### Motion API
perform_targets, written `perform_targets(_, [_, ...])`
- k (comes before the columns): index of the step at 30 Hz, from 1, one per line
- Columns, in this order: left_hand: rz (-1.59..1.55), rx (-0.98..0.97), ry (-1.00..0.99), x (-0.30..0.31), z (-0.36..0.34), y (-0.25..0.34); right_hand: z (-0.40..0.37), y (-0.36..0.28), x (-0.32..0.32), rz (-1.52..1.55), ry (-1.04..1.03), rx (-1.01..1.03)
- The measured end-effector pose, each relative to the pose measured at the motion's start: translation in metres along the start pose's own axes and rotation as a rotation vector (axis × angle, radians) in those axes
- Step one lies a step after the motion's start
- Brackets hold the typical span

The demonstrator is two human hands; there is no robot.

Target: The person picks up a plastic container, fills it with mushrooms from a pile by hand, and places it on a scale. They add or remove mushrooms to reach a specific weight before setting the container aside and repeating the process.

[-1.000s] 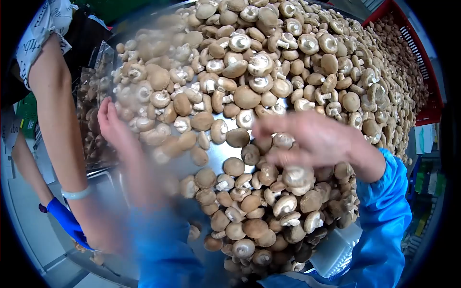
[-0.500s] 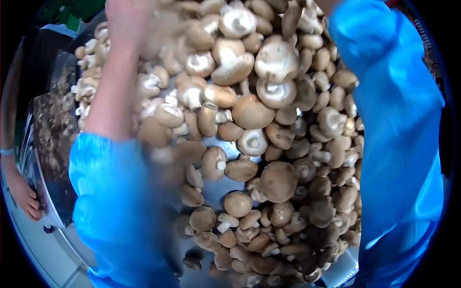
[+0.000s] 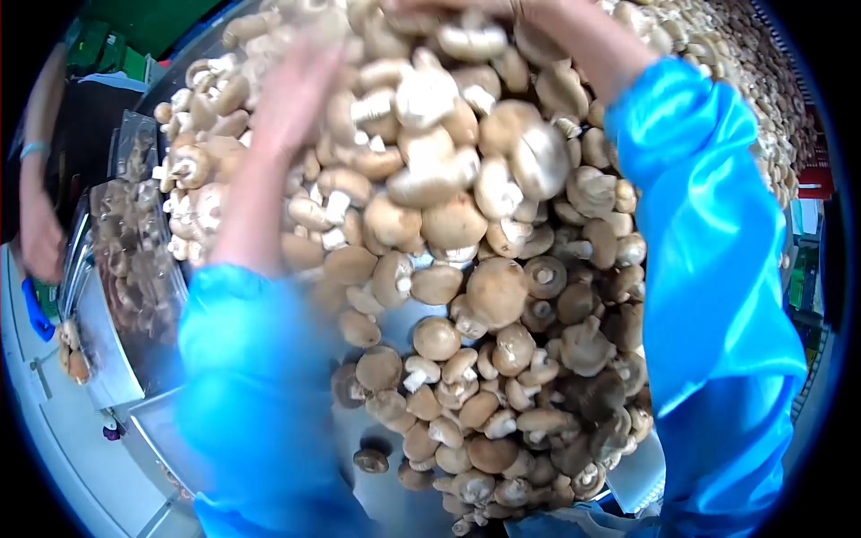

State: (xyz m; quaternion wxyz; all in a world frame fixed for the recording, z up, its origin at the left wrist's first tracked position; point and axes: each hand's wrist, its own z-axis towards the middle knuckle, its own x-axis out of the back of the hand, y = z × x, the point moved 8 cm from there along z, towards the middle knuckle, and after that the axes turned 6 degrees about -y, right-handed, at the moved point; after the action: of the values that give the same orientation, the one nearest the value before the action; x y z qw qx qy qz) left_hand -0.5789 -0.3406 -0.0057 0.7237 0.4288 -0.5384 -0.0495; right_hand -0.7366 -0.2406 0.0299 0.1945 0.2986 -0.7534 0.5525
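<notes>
A heap of brown-capped mushrooms (image 3: 498,294) with pale stems lies on a shiny metal surface (image 3: 402,323). My left hand (image 3: 303,85), smeared by motion, is over the upper left of the heap; its fingers cannot be made out clearly. At the top edge, my right hand (image 3: 502,7) reaches leftward across the mushrooms, fingers stretched out and partly cut off by the frame. Several mushrooms just below it are blurred. Blue sleeves cover both my forearms. One single mushroom (image 3: 370,461) sits apart at the lower left of the heap.
At the left, another person's hand (image 3: 42,238) hangs beside a clear bag of mushrooms (image 3: 134,260). A few mushrooms (image 3: 72,351) are near that bag's lower left side. More mushrooms (image 3: 717,54) spread out at the upper right. Green crates (image 3: 108,49) stand at the upper left.
Both my hands have come lower into view, the right one leftward over the heap. Upper mushrooms have shifted down towards me, covering some bare metal. The other person's hand has moved up.
</notes>
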Motion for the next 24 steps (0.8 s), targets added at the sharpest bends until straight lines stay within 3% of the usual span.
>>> perform_targets(1, [-0.106, -0.034, -0.014, -0.015, -0.004, -0.014, -0.011, 0.004, -0.014, 0.039, -0.030, -0.034])
perform_targets(2, [-0.208, -0.068, -0.023, -0.024, -0.008, -0.030, -0.013, 0.010, -0.020, 0.116, -0.001, 0.085])
perform_targets(3, [-0.288, -0.059, -0.075, -0.026, -0.028, -0.012, -0.037, 0.002, -0.038, 0.240, 0.048, -0.064])
perform_targets(4, [-0.368, -0.050, -0.141, -0.037, -0.058, 0.008, -0.049, -0.004, -0.054, 0.171, 0.005, -0.084])
perform_targets(7, [-0.414, 0.022, -0.192, -0.050, -0.121, 0.012, -0.077, -0.021, -0.096, 0.184, -0.033, 0.084])
perform_targets(8, [-0.431, 0.014, -0.190, -0.048, -0.142, 0.020, -0.090, -0.030, -0.107, 0.125, 0.037, 0.246])
perform_targets(9, [-0.431, 0.001, -0.274, -0.046, -0.162, 0.035, -0.111, -0.040, -0.130, 0.308, -0.206, 0.067])
perform_targets(10, [-0.425, -0.001, -0.356, -0.046, -0.182, 0.046, -0.125, -0.048, -0.142, 0.153, -0.127, 0.180])
perform_targets(11, [-0.387, -0.038, -0.340, -0.044, -0.202, 0.056, -0.139, -0.047, -0.159, 0.226, -0.168, 0.121])
perform_targets(12, [-0.348, -0.077, -0.326, -0.045, -0.221, 0.066, -0.154, -0.061, -0.163, 0.077, -0.093, 0.313])
perform_targets(14, [-0.452, -0.046, -0.325, -0.059, -0.266, 0.070, -0.183, -0.080, -0.179, -0.078, -0.042, 0.427])
perform_targets(15, [-0.475, 0.033, -0.385, -0.051, -0.284, 0.092, -0.196, -0.088, -0.183, -0.078, -0.092, 0.369])
perform_targets(18, [-0.427, -0.067, -0.248, -0.046, -0.323, 0.113, -0.229, -0.103, -0.193, -0.017, -0.159, 0.267])
perform_targets(21, [-0.216, -0.167, -0.244, -0.040, -0.358, 0.139, -0.259, -0.122, -0.193, -0.133, -0.034, 0.402])
perform_targets(24, [-0.260, -0.266, -0.295, -0.024, -0.381, 0.162, -0.288, -0.127, -0.206, -0.052, -0.226, 0.185])
